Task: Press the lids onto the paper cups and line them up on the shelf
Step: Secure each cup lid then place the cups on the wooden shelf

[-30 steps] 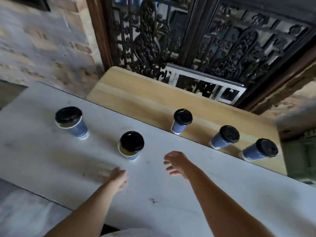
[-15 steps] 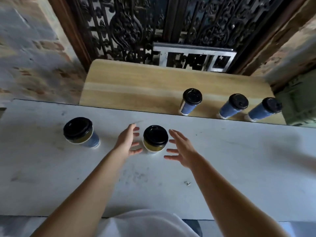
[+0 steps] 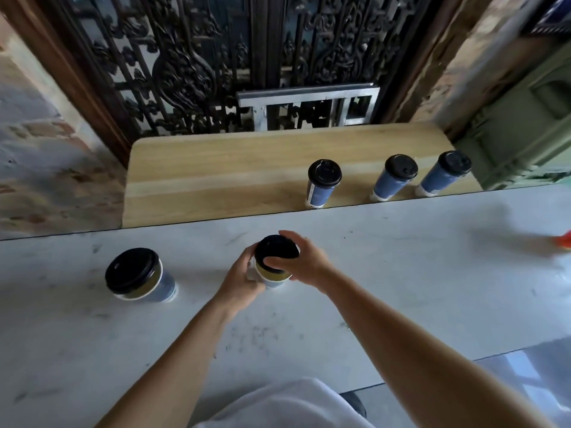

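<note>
A blue and yellow paper cup point(image 3: 273, 277) with a black lid point(image 3: 275, 251) stands on the white counter point(image 3: 401, 273). My left hand point(image 3: 242, 278) grips its side. My right hand point(image 3: 304, 261) curls over the lid, thumb on top. A second lidded cup point(image 3: 136, 278) stands to the left on the counter. Three lidded blue cups point(image 3: 323, 183) point(image 3: 395, 177) point(image 3: 445, 176) stand in a row on the wooden shelf point(image 3: 216, 177) beyond the counter.
A dark ornate iron grille point(image 3: 216, 63) and a metal frame point(image 3: 309, 109) rise behind the shelf. Brick wall point(image 3: 37, 149) lies at the left, a green cabinet point(image 3: 525, 125) at the right. An orange object point(image 3: 565, 244) shows at the counter's right edge.
Both hands have closed in from beside the middle cup: the left now grips its side and the right has come over its lid. The view has shifted slightly.
</note>
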Demonstrator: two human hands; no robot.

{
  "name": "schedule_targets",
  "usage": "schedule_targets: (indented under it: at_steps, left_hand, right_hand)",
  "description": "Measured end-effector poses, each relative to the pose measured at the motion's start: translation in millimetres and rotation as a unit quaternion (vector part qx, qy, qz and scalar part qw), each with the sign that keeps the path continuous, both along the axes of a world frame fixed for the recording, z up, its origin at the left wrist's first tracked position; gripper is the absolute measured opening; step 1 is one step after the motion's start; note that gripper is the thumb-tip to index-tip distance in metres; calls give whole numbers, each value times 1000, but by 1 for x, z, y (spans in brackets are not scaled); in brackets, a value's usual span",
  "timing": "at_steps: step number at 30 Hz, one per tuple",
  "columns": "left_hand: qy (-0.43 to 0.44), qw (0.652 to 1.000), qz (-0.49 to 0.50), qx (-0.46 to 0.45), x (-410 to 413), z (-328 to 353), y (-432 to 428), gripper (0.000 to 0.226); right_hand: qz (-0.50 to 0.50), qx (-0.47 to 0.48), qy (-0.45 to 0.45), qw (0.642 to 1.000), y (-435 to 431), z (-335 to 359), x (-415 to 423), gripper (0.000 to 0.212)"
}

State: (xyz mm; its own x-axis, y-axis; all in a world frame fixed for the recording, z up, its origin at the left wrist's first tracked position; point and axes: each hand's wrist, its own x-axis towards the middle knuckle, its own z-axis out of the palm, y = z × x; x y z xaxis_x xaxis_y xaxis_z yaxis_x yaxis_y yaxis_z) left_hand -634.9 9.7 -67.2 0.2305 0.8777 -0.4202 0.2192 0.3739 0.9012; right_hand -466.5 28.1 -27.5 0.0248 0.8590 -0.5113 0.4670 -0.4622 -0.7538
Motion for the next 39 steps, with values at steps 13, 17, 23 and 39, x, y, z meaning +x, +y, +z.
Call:
schedule_targets:
  at_steps: [13,17,23,39]
  left_hand:
    - [134,991,19,21,10,-15,-11,85]
    - [127,991,26,27,11,-14,-15,85]
    - [-14,997,61,-34,8,-7,-14,64]
    - [-117,962,208,-134,7,2,-10,28]
  right_hand:
    - [187,91,-115,971,-6,5,2,80]
    - [210,97,-121,965,-8,4,2,82]
    - [140,58,-72,986,-10,1,2,86]
    - [-183,-92,276,939,-26,-1,-6,34]
